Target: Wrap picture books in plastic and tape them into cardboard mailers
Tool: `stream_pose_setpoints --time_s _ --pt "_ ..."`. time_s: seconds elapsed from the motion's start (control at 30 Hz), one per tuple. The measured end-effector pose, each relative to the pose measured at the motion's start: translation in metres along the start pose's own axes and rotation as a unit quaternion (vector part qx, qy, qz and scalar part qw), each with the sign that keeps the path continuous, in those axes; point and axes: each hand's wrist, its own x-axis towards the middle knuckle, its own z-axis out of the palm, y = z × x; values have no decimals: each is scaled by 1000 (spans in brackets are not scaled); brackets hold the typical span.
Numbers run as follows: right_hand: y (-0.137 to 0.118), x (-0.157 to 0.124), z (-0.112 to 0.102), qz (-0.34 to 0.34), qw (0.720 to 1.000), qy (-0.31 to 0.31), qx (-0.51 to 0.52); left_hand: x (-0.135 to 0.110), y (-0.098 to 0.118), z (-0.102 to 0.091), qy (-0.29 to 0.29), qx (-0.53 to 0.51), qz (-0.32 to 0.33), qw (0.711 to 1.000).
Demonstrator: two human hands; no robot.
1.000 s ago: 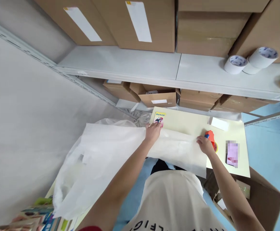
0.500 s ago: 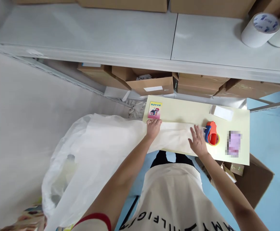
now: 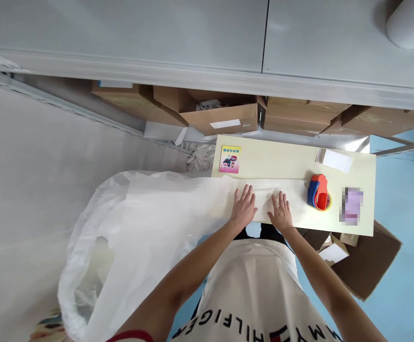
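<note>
A long white sheet of thin wrapping material (image 3: pixel 178 213) lies across the front of a pale yellow table (image 3: pixel 281 161) and hangs off its left side over a bulky white plastic bag (image 3: pixel 86 247). My left hand (image 3: pixel 243 207) rests flat on the sheet with fingers spread. My right hand (image 3: pixel 281 212) lies flat on it a little to the right, fingers also apart. A red and blue tape dispenser (image 3: pixel 319 192) stands just right of my right hand. A small pink and yellow picture card (image 3: pixel 230 159) lies at the table's far left corner.
A white slip (image 3: pixel 335 160) and a blurred purple item (image 3: pixel 352 206) lie on the table's right part. Open cardboard boxes (image 3: pixel 221 114) sit under a grey shelf (image 3: pixel 207 42) behind the table. Another open box (image 3: pixel 363 261) stands on the blue floor at right.
Both hands have slid toward each other on the sheet: the left hand came right and nearer from the card, the right hand came left, away from the tape dispenser. The view tilted down.
</note>
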Motion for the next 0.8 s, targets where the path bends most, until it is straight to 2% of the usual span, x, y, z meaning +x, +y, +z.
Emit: stream_pose_setpoints --time_s 0.1,0.17,0.3,0.4,0.47,0.63,0.8 --pt "0 8 -1 6 1000 27 7 -11 2 11 -21 10 -32 999" --pt "1 15 -1 31 999 30 10 -10 -4 22 -35 5 -56 998" --pt "8 22 1 69 997 21 14 3 -32 47 -59 15 -151 987" --pt "16 21 -2 85 996 19 7 8 -57 58 -59 25 -136 989" --pt "23 20 -4 99 995 23 3 8 -71 61 -56 21 -142 988" --pt "40 15 -10 113 993 26 4 6 -94 62 -29 -7 -232 972" --pt "44 14 -10 122 992 28 -16 6 -105 65 -13 -40 -247 968"
